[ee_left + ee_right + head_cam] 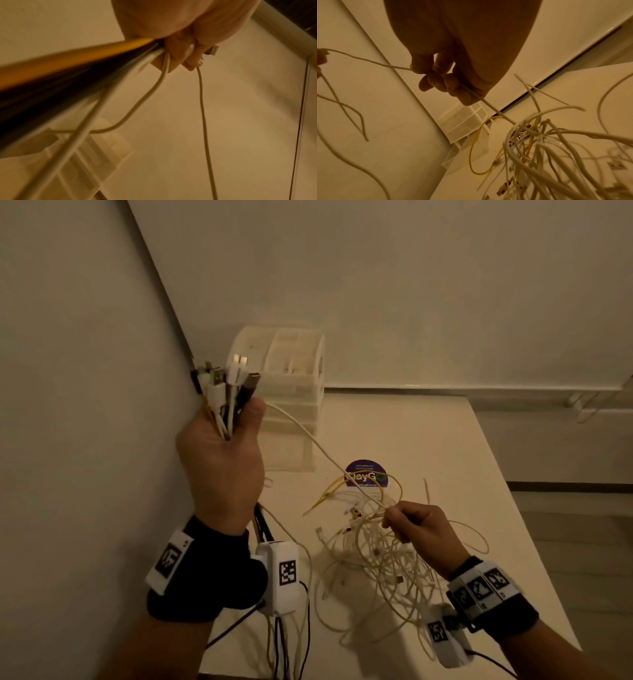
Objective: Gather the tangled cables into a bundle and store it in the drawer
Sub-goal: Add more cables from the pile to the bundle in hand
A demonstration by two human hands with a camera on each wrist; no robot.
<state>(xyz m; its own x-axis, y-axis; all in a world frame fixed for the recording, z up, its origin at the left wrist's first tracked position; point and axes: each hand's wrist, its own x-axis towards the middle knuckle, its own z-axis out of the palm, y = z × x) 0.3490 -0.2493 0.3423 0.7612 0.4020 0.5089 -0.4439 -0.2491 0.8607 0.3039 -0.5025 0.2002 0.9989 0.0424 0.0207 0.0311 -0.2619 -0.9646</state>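
My left hand (222, 446) is raised near the wall and grips a bunch of cable ends (227, 385), white, black and yellow, with their USB plugs sticking up. From that fist one white cable (308, 436) runs down to my right hand (411, 525), which pinches it just above the tangle of white and yellow cables (373, 553) on the table. In the left wrist view, the fingers (180, 54) curl round the cables. In the right wrist view, the fingers (436, 79) hold the white cable (368, 60) over the tangle (539, 148). The white drawer unit (291, 392) stands behind, its drawers closed.
A white table (445, 446) sits in a corner, with walls to the left and behind. A round purple sticker (364, 474) lies on it by the tangle. The table's right edge drops to the floor. Black wrist-camera leads hang below both wrists.
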